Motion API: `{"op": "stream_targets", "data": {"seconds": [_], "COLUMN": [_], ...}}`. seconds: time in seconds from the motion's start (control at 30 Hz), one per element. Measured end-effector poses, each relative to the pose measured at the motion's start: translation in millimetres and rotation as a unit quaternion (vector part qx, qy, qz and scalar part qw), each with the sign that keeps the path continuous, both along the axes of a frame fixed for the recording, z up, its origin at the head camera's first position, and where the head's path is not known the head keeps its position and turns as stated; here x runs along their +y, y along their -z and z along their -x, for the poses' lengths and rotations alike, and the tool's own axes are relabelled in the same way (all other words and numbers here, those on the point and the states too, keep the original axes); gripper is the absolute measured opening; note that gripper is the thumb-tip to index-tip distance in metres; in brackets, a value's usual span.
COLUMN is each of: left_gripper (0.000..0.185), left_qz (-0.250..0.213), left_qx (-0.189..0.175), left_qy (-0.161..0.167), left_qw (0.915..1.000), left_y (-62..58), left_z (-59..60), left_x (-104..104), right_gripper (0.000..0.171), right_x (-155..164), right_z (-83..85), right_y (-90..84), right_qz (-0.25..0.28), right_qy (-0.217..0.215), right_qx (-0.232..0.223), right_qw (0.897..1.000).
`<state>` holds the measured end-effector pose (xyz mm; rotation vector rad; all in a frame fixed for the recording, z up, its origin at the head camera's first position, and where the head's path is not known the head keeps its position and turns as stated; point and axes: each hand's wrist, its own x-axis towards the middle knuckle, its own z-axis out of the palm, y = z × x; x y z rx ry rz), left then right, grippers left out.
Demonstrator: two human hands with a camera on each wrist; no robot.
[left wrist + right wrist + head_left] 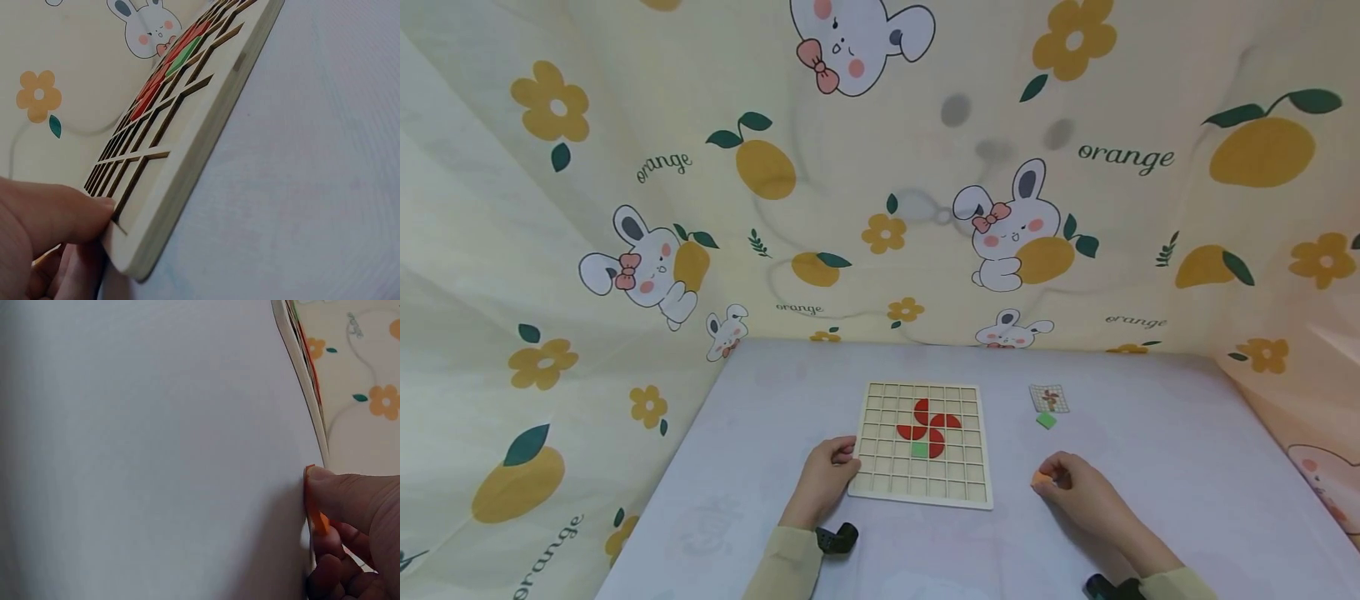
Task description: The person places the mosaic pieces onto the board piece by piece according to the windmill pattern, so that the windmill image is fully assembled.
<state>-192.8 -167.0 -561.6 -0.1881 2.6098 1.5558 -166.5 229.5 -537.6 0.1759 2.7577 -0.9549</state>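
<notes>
Two hands were down on the table (1150,417) when I looked in. My left hand (826,481) rested against the near left corner of the wooden grid board (880,492), and from the left wrist view I could see its fingers (56,215) curled round that corner, thumb lying on the top face and the others tucked under the edge. The board lay flat in the middle of the table, its frame cut into small square cells.

Near the board's centre sat a pinwheel of red pieces (928,425), with one green square (919,450) set in a cell just below them, touching the lowest red piece's row.

My right hand (1075,487) lay to the right of the board, well apart from it, with its fingertips (331,487) pinched together on a small orange piece (1040,478). In the right wrist view that piece showed as a thin orange edge clamped under the thumb, close above the tabletop; I could not tell whether it touched the surface.

Farther back on the right lay a small pattern card (1049,398), and just in front of it a loose green tile (1046,420), the two nearly touching. A cloth backdrop (625,167) printed with rabbits, oranges and flowers hung round the table on all sides.
</notes>
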Motion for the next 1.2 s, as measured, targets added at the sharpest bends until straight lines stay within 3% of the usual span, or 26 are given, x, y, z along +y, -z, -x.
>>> {"op": "stream_targets", "data": {"seconds": [0.47, 0.9, 1.2], "left_gripper": [0.044, 0.043, 0.044], "left_qz": [-0.005, 0.000, -0.006], "left_qx": [-0.002, 0.001, -0.005], "left_qy": [-0.001, -0.004, -0.005], "left_qw": [1.0000, 1.0000, 1.0000], "left_y": [-0.2, -2.7, -0.7], "left_z": [0.6, 0.5, 0.7], "left_x": [0, 0, -1], "right_gripper": [0.020, 0.016, 0.012], "right_x": [-23, -80, -129], "right_z": [10.3, 27.6, 27.0], "right_y": [2.2, -3.2, -6.9], "right_qz": [-0.010, 0.067, 0.111], "right_qy": [-0.029, -0.039, -0.070], "right_qx": [0.015, 0.041, 0.055], "right_qw": [0.999, 0.996, 0.990]}}
